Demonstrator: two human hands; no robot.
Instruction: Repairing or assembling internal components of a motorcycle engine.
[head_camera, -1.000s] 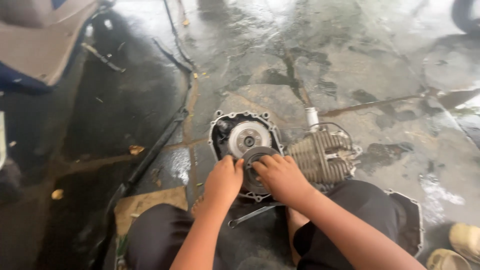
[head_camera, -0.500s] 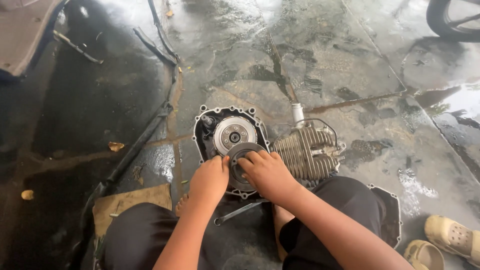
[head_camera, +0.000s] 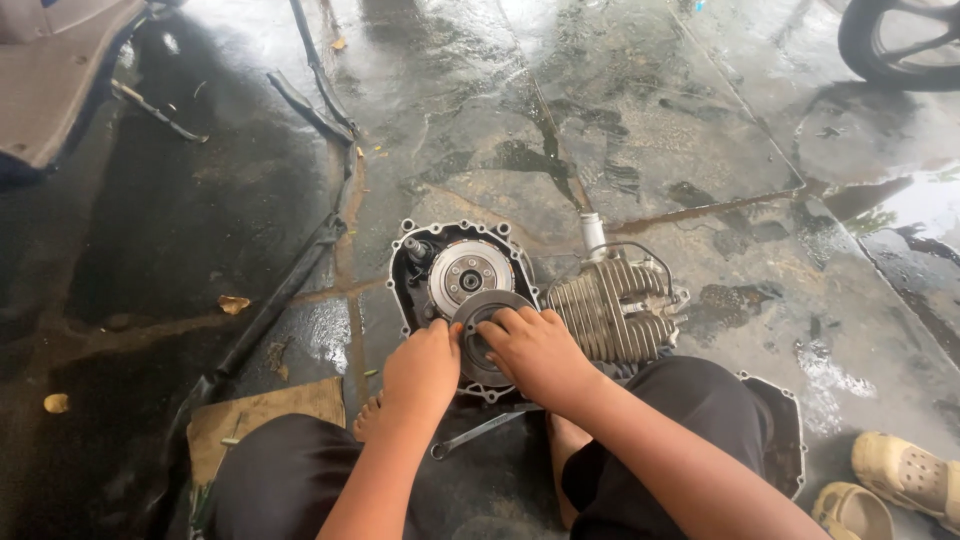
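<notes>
Head view, looking down at a wet stone floor (head_camera: 620, 110). Left hand (head_camera: 425, 370) pressing on the near-left edge of a dark round disc (head_camera: 487, 305), fingers curled together against its rim. Right hand (head_camera: 540, 350) gripping the same disc from the near-right side, fingers spread over its face and closing on its edge. Disc sitting in the open engine case (head_camera: 405, 280), directly between and just beyond both hands, partly hidden under the fingers. Lying just past the disc, farther from the hands, a silver round clutch (head_camera: 470, 275) inside the same case, touching or overlapping the disc; hard to tell which. Resting right beside the right hand, on its outer side, a finned grey cylinder (head_camera: 610, 315) with a thin wire looping over its top. Lying just below the wrists, between the knees, a slim wrench (head_camera: 480, 430) on the floor. Showing near the right forearm, partly behind the dark trouser leg, a flat case cover (head_camera: 785, 440). Lying beside the left knee, a piece of cardboard (head_camera: 265, 410). Running well beyond the left hand, a long dark bar (head_camera: 280, 300) across the floor. Sitting far right of the right arm, pale sandals (head_camera: 905, 470); far beyond, a tyre (head_camera: 900, 50) at the top corner.
</notes>
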